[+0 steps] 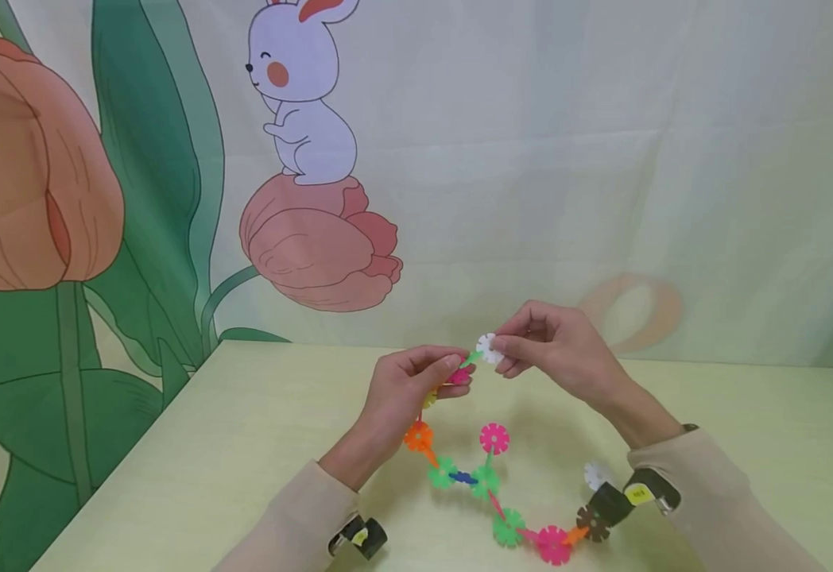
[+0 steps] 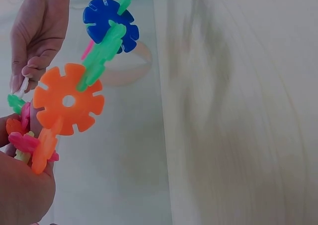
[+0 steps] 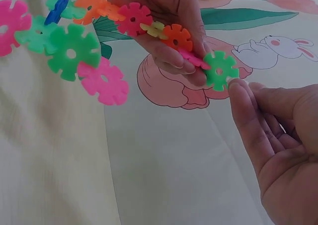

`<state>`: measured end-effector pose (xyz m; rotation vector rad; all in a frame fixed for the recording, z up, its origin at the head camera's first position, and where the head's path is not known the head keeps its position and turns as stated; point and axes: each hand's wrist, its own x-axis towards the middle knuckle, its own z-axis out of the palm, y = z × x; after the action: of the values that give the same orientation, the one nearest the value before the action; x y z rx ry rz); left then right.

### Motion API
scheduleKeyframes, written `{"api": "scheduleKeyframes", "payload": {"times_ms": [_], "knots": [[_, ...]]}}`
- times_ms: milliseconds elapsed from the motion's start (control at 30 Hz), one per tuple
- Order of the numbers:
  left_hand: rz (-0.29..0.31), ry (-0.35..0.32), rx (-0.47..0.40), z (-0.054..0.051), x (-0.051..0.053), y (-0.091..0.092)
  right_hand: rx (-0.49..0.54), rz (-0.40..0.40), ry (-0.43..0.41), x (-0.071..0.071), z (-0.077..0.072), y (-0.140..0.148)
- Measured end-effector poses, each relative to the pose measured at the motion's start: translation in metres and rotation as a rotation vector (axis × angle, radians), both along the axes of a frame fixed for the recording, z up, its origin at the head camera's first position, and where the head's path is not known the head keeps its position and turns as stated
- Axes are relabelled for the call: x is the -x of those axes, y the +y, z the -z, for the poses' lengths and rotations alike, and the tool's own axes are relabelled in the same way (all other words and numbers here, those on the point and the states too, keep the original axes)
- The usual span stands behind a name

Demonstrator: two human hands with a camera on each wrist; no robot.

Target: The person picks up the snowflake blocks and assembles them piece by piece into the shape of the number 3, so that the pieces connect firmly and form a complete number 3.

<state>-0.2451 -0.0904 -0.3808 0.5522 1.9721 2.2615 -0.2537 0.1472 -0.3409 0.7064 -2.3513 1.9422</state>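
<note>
A chain of slotted plastic snowflake discs hangs between my hands and curves down toward the table. My left hand (image 1: 405,389) grips the chain near its upper end, with its thumb at a pink disc (image 1: 461,375). Between finger and thumb, my right hand (image 1: 563,345) pinches a white disc (image 1: 486,347), which meets the green disc (image 3: 214,76) at the chain's tip. How deep their slots engage cannot be seen. Below the left hand run an orange disc (image 2: 82,113) and a blue disc (image 2: 98,24). A pink disc (image 1: 494,429) branches upward from a green one.
The chain's far end has a brown disc (image 1: 591,526) and a white disc (image 1: 594,474) near the right wrist's camera (image 1: 611,505). Beneath lies a pale yellow table (image 1: 245,429). Behind it hangs a cloth backdrop (image 1: 531,199) printed with tulips and a rabbit.
</note>
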Motion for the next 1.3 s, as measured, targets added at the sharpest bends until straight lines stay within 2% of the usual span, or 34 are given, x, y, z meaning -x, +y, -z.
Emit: {"api": "scheduleKeyframes", "payload": {"times_ms": [300,600,933,1100,1300], "knots": [[-0.004,-0.005,0.003,-0.0014,0.0002,-0.0013,-0.006,-0.008,0.040,-0.0024,-0.0020,-0.0025],[0.023,0.000,-0.022,-0.0001,0.0006,0.0010,-0.054,0.010,0.011,0.0015,-0.0034,0.0031],[0.026,0.000,-0.044,0.0013,0.0023,0.0037,-0.021,0.026,-0.013,0.0032,-0.0003,0.0056],[0.023,0.003,-0.028,0.0013,0.0022,0.0033,-0.046,0.007,-0.031,0.0017,-0.0029,0.0066],[0.042,0.003,-0.020,0.0007,0.0011,0.0017,-0.093,-0.017,-0.007,0.0008,-0.0043,0.0055]]}}
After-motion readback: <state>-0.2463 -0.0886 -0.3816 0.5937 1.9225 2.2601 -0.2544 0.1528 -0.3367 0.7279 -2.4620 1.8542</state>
